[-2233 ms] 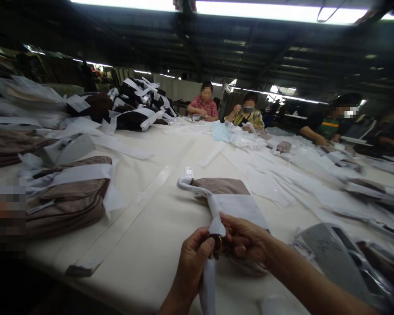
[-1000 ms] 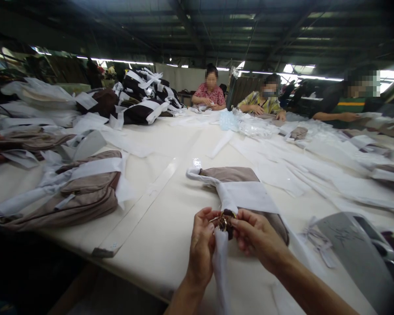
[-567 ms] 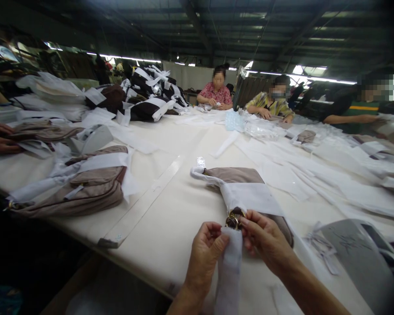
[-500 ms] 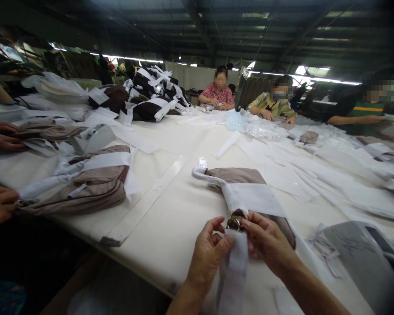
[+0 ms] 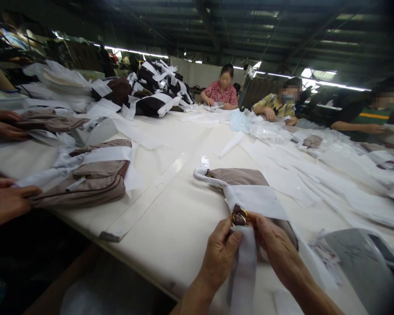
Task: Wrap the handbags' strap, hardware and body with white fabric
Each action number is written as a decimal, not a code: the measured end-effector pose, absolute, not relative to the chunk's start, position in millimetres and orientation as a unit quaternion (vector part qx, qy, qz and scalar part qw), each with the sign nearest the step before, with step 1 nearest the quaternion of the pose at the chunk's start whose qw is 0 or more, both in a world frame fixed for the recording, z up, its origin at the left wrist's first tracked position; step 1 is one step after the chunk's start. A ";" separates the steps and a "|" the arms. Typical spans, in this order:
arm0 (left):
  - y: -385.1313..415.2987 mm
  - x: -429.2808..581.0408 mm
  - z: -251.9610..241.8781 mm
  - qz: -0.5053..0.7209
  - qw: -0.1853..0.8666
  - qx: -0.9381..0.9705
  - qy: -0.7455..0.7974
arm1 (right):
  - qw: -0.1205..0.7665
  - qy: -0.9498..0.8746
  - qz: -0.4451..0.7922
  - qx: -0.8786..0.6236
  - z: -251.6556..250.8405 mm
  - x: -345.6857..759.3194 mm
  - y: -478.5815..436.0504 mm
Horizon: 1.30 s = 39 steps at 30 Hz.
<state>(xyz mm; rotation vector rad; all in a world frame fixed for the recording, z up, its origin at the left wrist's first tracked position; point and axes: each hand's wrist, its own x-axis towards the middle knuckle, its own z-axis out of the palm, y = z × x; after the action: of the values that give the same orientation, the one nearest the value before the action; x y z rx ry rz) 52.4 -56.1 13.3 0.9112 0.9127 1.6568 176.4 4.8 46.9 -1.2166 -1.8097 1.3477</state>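
A taupe handbag (image 5: 238, 176) lies on the white table (image 5: 170, 218) in front of me, a white paper band across its middle. Its strap end carries a gold ring (image 5: 238, 216). A white paper strip (image 5: 244, 267) hangs down from that ring toward me. My left hand (image 5: 220, 256) pinches the left edge of the strip just below the ring. My right hand (image 5: 275, 247) grips the strip's right edge, fingers curled by the ring. Both hands are closed on the paper.
Another taupe bag (image 5: 92, 181) wrapped in paper lies at the left, with another person's hand (image 5: 6, 199) at its end. Dark bags (image 5: 151, 94) are piled at the back. Three people sit along the far side. Paper strips (image 5: 315, 175) cover the right. A grey sheet (image 5: 357, 258) lies near right.
My hands and the paper strip stay at the ring; the strip now hangs wider between them. A neighbour's hand has come in at the left edge next to the other bag.
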 end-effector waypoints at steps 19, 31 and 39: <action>-47.7 58.1 -1.3 0.708 0.476 0.353 0.385 | 0.324 -0.661 0.488 -0.469 20.5 188.1 -8.6; -40.3 56.2 -10.1 0.701 0.565 0.310 0.305 | 0.304 -0.469 0.710 -0.428 28.7 194.1 5.5; -39.4 55.6 -2.2 0.710 0.564 0.288 0.308 | 0.308 -0.636 0.548 -0.448 30.0 189.2 1.8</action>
<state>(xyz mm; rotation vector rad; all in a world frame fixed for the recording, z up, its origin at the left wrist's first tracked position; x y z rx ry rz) 55.6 -39.4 -2.2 0.6779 0.7242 1.6706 189.2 1.8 30.0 -1.1833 -1.6813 1.4484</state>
